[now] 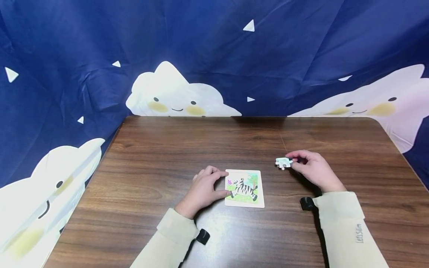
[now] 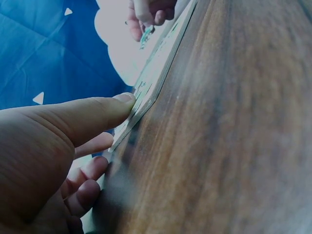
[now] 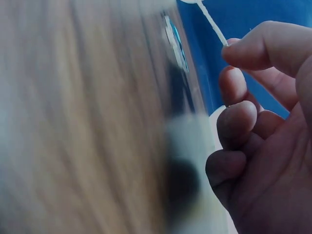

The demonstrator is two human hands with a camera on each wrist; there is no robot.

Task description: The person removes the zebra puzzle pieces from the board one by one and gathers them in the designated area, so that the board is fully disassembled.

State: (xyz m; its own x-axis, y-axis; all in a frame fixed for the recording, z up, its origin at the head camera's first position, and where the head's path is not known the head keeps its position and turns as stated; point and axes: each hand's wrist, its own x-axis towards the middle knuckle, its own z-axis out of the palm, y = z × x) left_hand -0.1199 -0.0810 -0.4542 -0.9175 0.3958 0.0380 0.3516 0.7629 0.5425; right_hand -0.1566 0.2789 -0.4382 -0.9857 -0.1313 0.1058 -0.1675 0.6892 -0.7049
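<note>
A square zebra puzzle board (image 1: 245,204) with a white frame lies on the table. My left hand (image 1: 203,188) rests at its left side, thumb low on the edge and forefinger near the upper corner. In the left wrist view the thumb (image 2: 100,108) lies over the board's edge (image 2: 158,87). Right of the board, my right hand (image 1: 315,169) pinches a pale green-blue puzzle piece (image 1: 283,162) between thumb and forefinger. Seen edge-on in the right wrist view, the piece (image 3: 213,24) is a thin white strip; the other fingers are curled under the thumb.
In the right wrist view, a small flat blue-and-white thing (image 3: 176,44) shows low on the table. The brown wooden table (image 1: 161,149) reaches back to a dark blue curtain (image 1: 207,41) with smiling clouds. Black wrist straps (image 1: 203,236) stick out beside both cream sleeves.
</note>
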